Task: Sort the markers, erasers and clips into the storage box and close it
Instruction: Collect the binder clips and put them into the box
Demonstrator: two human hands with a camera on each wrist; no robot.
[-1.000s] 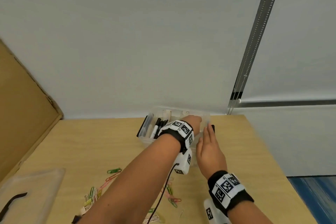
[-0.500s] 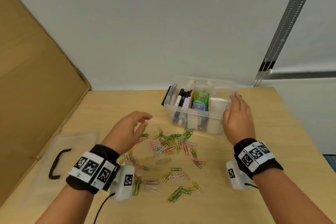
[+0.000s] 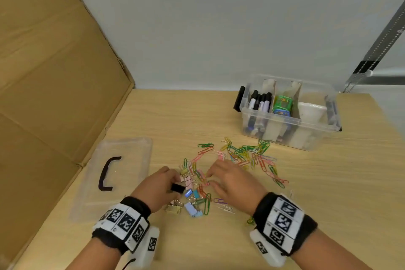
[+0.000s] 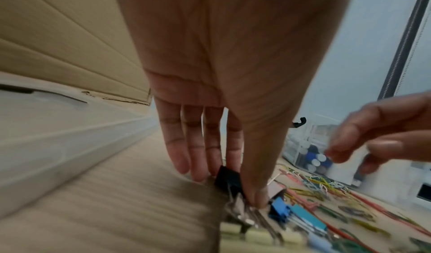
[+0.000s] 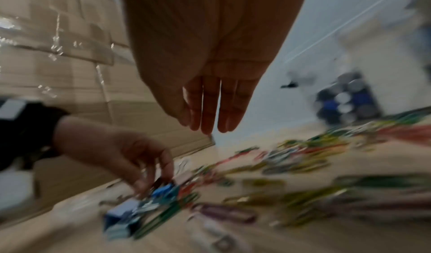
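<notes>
Pinching a black binder clip (image 3: pixel 178 188) between thumb and fingers of the left hand (image 3: pixel 158 188), down among the clips (image 3: pixel 241 155) scattered on the table (image 3: pixel 328 182). Hovering just above that pile with right hand (image 3: pixel 232 182), fingers loosely spread, holding nothing. Farther back to the right, storage box (image 3: pixel 289 125) open with markers (image 3: pixel 259 102) inside; off to the left, its lid (image 3: pixel 122 171) lying flat.

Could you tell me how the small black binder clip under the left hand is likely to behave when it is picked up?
The small black binder clip, pinched in the left hand, looks rigid and probably light. Its wire handles may flop in the grip. It lies against a tangle of coloured binder clips, so it could snag and drag neighbours along.
</notes>
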